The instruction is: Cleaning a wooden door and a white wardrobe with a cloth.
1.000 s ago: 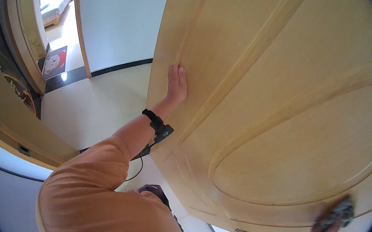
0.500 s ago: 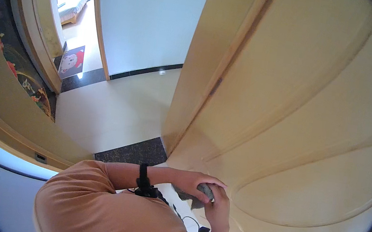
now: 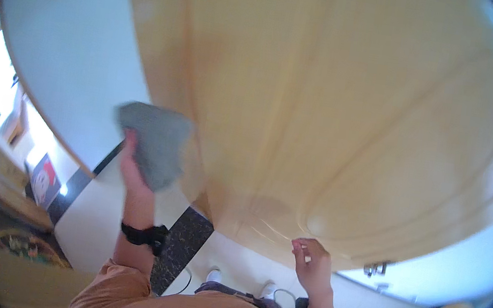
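Observation:
My left hand (image 3: 133, 161) is raised at the left edge of a pale wooden door (image 3: 270, 113) and grips a grey cloth (image 3: 161, 143). The cloth spreads over the fingers and hides most of them, and its outline is slightly blurred. Lower down, near the door's bottom part as it appears here, my right hand (image 3: 315, 269) hovers with its fingers curled in toward the thumb. Nothing shows between them. Both wrists wear black bands.
A metal door fitting (image 3: 375, 269) sits at the door's lower right rim. Below lie pale floor tiles and a dark stone threshold strip (image 3: 184, 248). At the left are a white wall (image 3: 73, 50), a doorway and a patterned mat (image 3: 45, 182). A thin cable (image 3: 187, 280) shows near my feet.
My hands were together around the bunched cloth and are now apart. The left has carried the cloth up and left, where it spreads out. The view has swung toward the door.

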Available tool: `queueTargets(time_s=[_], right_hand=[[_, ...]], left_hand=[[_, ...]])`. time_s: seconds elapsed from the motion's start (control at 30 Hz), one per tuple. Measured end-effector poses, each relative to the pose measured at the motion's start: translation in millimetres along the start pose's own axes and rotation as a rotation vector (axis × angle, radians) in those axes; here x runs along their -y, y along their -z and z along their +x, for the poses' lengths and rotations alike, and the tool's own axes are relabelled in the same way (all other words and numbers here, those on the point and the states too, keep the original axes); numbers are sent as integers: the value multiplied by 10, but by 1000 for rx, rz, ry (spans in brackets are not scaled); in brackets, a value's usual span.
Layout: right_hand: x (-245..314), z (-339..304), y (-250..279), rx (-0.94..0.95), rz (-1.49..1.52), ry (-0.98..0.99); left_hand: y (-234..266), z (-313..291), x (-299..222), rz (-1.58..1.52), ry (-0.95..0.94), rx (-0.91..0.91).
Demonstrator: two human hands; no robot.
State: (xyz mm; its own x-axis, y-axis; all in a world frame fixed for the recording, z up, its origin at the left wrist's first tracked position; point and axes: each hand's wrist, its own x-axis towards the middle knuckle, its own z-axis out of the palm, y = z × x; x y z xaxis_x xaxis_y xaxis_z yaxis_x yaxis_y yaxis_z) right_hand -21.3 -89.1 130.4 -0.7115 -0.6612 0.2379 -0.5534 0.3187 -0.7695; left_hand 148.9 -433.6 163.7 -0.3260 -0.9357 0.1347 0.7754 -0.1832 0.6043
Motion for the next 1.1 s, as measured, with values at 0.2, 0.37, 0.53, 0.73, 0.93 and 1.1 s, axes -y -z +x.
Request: queueTargets(time_s=[0.2, 0.37, 0.53, 0.73, 0.93, 1.1], right_hand=[[-333, -238, 749, -348, -55, 121], [-1154, -408, 1410, -687, -62, 159], [-2411, -927, 1685, -437, -384, 5], [-2575, -1252, 1579, -209, -620, 143], [-2624, -984, 1673, -131, -665, 151], [-2686, -907, 1570, -118, -706, 153]], left_hand=[[-1335, 113, -92, -146, -344, 21], [-2307, -256, 634, 354, -775, 8], [-3036, -1039, 1532, 856, -1287, 36], [-4143, -1952, 1544, 908, -1584, 317], [-5199, -2719, 1861, 851, -1737, 638], [-5525, -3085, 2189, 941, -1746, 827]])
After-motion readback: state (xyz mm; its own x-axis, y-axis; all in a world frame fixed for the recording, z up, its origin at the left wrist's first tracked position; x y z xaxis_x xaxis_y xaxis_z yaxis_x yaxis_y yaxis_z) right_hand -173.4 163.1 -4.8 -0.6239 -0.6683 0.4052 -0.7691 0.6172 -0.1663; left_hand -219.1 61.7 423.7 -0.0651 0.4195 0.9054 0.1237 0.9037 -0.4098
